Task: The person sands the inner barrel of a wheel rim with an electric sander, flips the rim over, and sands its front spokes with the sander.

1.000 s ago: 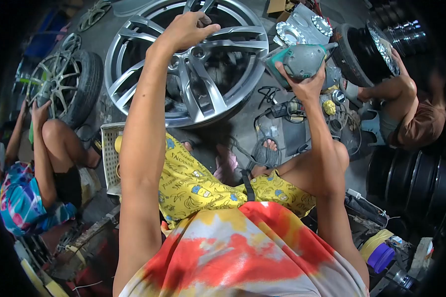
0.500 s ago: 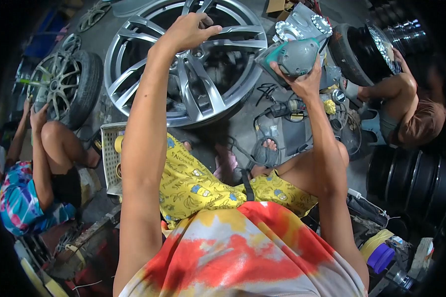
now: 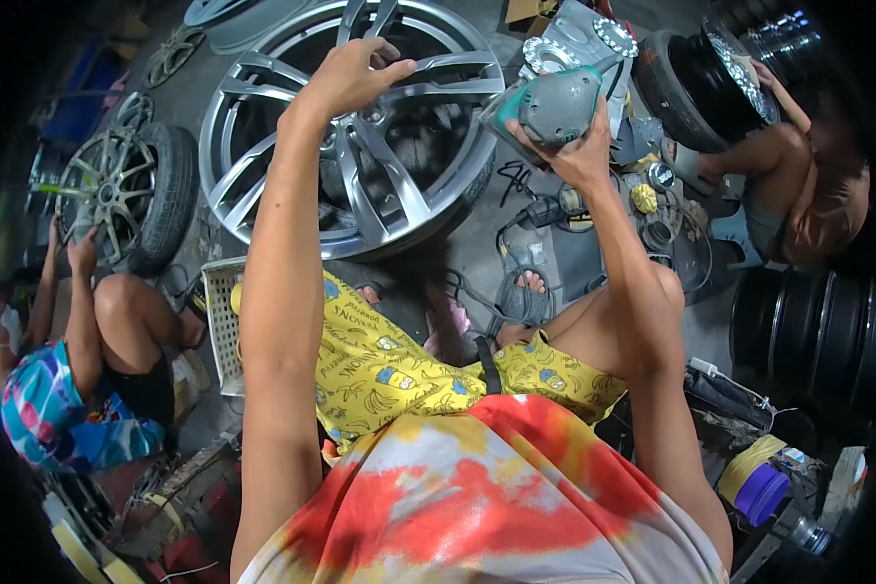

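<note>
A large silver alloy wheel rim (image 3: 365, 190) with split spokes lies tilted in front of me. My left hand (image 3: 350, 80) is over its upper spokes, palm down, with fingers extended and the thumb apart. Whether those fingertips touch the metal I cannot tell. In my right hand (image 3: 579, 151) is a grey and green palm sander (image 3: 558, 105), gripped by its rounded body. The sander's pointed front sits beside the rim's right edge, and its underside is hidden from me.
Cables and a power plug (image 3: 543, 211) lie on the floor right of the rim. A white plastic basket (image 3: 226, 336) stands left of my leg. One person (image 3: 83, 380) handles a spoked wheel at left; another (image 3: 798, 185) sits at right near stacked black rims (image 3: 798, 326).
The view has shifted slightly, so the rim and sander appear further left. My left hand has come a little lower over the spokes. My right hand keeps its grip on the sander.
</note>
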Action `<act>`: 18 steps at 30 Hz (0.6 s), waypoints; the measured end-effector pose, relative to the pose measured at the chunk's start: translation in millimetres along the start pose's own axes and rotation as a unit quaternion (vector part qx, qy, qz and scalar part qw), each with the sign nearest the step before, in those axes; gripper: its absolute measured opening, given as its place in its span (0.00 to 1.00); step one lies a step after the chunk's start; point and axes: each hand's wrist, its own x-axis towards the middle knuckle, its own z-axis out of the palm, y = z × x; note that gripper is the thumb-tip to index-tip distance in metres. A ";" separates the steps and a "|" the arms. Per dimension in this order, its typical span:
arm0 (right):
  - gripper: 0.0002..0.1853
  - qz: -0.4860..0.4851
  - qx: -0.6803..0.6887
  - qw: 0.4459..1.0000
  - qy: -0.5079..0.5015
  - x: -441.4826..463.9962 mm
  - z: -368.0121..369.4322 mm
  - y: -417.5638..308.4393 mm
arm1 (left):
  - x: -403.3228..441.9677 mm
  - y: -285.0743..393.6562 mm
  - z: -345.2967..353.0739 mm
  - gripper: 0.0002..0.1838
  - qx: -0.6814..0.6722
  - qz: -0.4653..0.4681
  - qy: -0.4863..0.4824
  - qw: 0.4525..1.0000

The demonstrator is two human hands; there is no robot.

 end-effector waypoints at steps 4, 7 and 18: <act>0.47 -0.005 -0.050 0.999 0.008 -6.4 2.3 2.5 | 2.4 -8.3 2.7 0.29 0.005 0.034 0.019 0.999; 0.59 0.074 -0.010 0.997 -0.011 -14.1 5.5 10.2 | 0.5 0.0 -2.3 0.30 -0.009 -0.006 0.000 1.000; 0.60 0.075 -0.022 0.996 -0.051 5.1 -5.8 -17.6 | 0.0 -2.6 -0.8 0.31 -0.016 0.002 -0.015 1.000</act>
